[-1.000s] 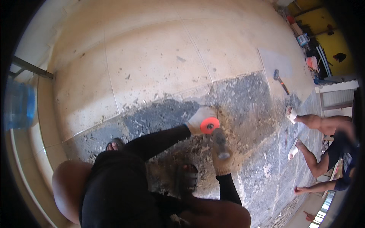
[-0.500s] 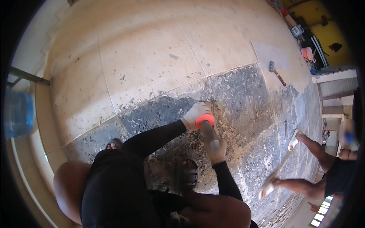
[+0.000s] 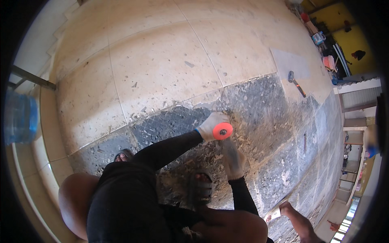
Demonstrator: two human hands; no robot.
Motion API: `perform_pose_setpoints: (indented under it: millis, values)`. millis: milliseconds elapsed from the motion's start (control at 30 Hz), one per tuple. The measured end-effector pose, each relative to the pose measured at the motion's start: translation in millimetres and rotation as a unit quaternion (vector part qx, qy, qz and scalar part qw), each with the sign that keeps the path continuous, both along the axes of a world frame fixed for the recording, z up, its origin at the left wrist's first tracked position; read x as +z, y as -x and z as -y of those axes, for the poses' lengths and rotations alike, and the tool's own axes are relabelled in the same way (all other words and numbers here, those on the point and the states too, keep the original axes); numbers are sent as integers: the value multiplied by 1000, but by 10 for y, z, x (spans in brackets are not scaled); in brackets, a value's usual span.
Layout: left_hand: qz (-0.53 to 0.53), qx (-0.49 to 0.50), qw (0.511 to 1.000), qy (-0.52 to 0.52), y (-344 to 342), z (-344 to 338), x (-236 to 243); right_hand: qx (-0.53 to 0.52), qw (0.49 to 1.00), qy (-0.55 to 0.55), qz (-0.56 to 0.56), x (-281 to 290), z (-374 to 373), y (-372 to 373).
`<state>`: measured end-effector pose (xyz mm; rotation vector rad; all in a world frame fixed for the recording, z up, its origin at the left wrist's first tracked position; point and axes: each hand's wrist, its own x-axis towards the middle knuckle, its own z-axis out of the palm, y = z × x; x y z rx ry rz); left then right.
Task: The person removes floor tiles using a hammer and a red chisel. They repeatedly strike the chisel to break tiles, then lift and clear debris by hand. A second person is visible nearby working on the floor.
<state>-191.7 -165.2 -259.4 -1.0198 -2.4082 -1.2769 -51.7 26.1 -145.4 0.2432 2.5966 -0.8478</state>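
Observation:
My left hand [image 3: 212, 122], in a pale work glove, is closed round a chisel topped by a round orange-pink hand guard [image 3: 227, 137]. The chisel's dark struck end pokes up through the middle of the guard; its blade is hidden beneath. Just below the guard in the picture, my gloved right hand [image 3: 235, 169] grips a grey hammer [image 3: 231, 152], smeared by motion. Around both hands lies broken grey floor bed [image 3: 259, 121] strewn with chips and rubble.
Beige tiles [image 3: 158, 60] cover the floor ahead, with loose shards. Another hammer [image 3: 297, 83] lies at the right, and a thin metal rod [image 3: 304, 143] nearer. My sandalled feet [image 3: 201, 186] flank the rubble. A co-worker's foot [image 3: 276, 212] is at lower right, a blue water bottle [image 3: 20, 117] far left.
The hammer has come off the chisel's end and drawn back slightly toward me, baring the guard's middle. The co-worker has stepped lower in the view; one leg has left it.

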Motion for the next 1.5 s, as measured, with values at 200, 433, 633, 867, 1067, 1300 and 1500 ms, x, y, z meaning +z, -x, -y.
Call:
perform_pose_setpoints:
  millis: [200,433,633,867,1067,1300,1500]
  values:
    - [8,-7,1000,-15,17,89,19,-157,913,364,-96,-132,-124,-125]
    - [15,-23,995,-91,31,31,-16,67,975,38,-206,-326,-179,14]
    - [1,8,996,-87,39,17,-54,62,979,103,-163,-341,-227,31]
    - [34,2,996,-81,111,19,-23,117,978,-23,-174,-202,-234,-58]
    - [14,-22,997,-74,73,98,36,64,977,106,-175,-151,-129,6]
    - [-2,-31,998,-59,91,84,-25,187,915,-76,-348,-230,-113,2]
    - [-9,-73,997,-3,125,58,-103,56,985,68,-151,-480,-291,-174]
